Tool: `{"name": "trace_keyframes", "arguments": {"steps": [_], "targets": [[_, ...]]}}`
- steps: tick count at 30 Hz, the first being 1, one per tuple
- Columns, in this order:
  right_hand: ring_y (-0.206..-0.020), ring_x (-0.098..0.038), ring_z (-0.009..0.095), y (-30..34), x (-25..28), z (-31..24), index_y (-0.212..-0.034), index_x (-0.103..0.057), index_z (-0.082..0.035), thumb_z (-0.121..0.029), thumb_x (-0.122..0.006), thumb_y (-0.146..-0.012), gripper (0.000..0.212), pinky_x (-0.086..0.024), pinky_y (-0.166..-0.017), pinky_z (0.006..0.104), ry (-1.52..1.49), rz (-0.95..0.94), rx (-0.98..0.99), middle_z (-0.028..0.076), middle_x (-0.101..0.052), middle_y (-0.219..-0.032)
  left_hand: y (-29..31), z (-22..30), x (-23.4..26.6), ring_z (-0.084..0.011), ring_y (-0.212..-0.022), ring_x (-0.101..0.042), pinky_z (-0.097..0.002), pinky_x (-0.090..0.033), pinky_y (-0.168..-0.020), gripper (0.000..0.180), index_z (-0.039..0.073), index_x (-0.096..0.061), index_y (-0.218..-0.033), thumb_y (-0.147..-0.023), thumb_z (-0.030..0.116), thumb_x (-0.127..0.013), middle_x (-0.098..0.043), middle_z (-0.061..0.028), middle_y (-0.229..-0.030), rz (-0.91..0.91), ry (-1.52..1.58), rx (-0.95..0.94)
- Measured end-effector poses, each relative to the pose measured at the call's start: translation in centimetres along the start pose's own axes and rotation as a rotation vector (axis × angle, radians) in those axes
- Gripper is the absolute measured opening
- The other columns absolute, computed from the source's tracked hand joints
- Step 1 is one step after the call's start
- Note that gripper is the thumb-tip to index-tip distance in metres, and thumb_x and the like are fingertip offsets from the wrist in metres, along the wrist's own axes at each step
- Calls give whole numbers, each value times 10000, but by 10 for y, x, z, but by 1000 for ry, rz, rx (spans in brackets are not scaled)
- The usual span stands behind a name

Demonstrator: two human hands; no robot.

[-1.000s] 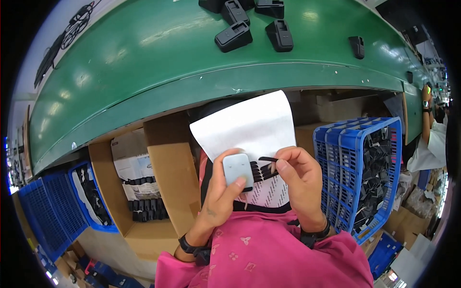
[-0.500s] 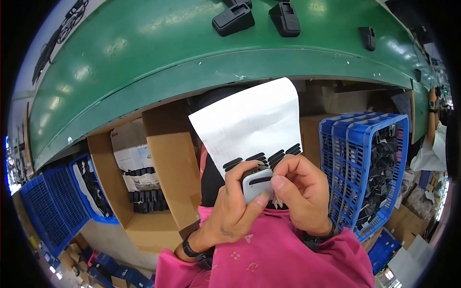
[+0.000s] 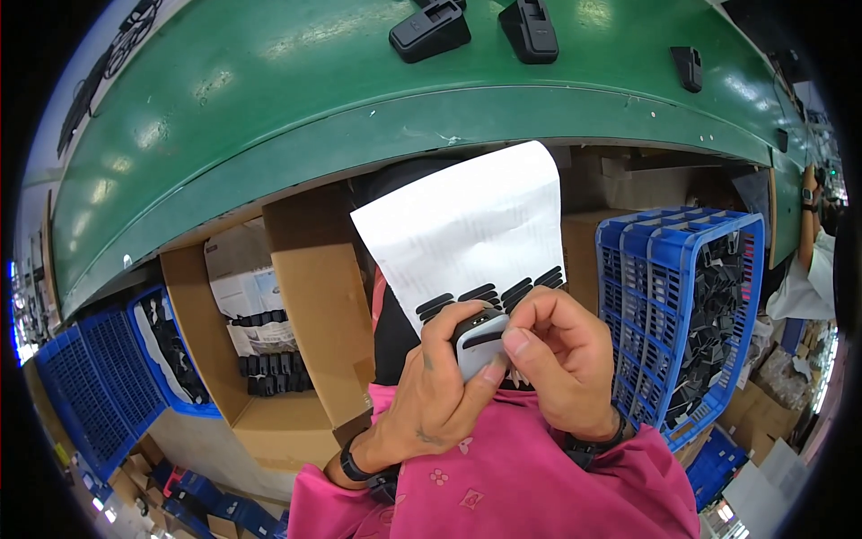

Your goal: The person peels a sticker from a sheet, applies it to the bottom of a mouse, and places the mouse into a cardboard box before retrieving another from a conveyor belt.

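Note:
My left hand (image 3: 435,386) is wrapped round a small rounded device (image 3: 474,361), pale grey on its face with a dark edge. A narrow black strip (image 3: 483,340) lies across that face. With thumb and bent fingers, my right hand (image 3: 570,368) pinches at the strip's right end, close against the device; the thumb hides that end. Just beyond my hands, a white sheet (image 3: 467,225) lies over my lap, its near edge carrying several black strips (image 3: 518,293) in slanted groups.
Several black stands (image 3: 431,31) rest on the green table (image 3: 296,99). To the right stands a blue basket (image 3: 642,305) filled with black parts. An open cardboard box (image 3: 319,305) at left holds rows of black pieces. Another person's arm (image 3: 808,216) shows at far right.
The device has tilted slightly in my left hand, so its far end with small openings shows more. My right thumb has shifted a little left along with it.

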State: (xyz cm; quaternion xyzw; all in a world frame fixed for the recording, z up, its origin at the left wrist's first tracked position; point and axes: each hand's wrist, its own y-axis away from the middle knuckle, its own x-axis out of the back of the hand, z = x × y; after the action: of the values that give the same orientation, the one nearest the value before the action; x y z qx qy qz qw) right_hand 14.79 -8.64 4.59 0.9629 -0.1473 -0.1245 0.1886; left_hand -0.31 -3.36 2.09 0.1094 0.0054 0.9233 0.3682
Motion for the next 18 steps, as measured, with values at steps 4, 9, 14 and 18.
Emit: {"name": "trace_keyframes", "arguments": {"steps": [4,9,14,18], "targets": [[-691,-558,44,0,-5,4,-895,-558,25,-37,-590,-885,71,-454,-614,193,0,28,34,23,-589,-795,1,0,0,-382,-837,-637,-414,-496,-746,524,-65,-295,-1271,-862,79,-588,-577,-257,-1004,9,14,0],[-701,-502,39,2,-8,6,-901,-523,21,14,-551,-891,31,-421,-630,178,41,34,82,13,-534,-818,1,0,0,-371,-816,-633,-405,-500,-734,530,-63,-302,-1269,-851,67,-599,-581,-242,-997,19,-20,-20],[-695,-508,40,1,-10,6,-899,-526,22,23,-559,-885,36,-424,-623,177,104,58,113,17,-539,-815,1,0,0,-369,-817,-631,-404,-500,-733,533,-65,-306,-1270,-844,57,-601,-580,-243,-1005,29,-60,-49],[-667,-518,40,2,-10,8,-883,-524,20,32,-577,-870,57,-434,-598,182,207,106,139,20,-545,-796,0,1,-2,-382,-846,-627,-416,-497,-754,556,-68,-296,-1288,-833,38,-599,-573,-252,-1028,42,-163,-108]]}}
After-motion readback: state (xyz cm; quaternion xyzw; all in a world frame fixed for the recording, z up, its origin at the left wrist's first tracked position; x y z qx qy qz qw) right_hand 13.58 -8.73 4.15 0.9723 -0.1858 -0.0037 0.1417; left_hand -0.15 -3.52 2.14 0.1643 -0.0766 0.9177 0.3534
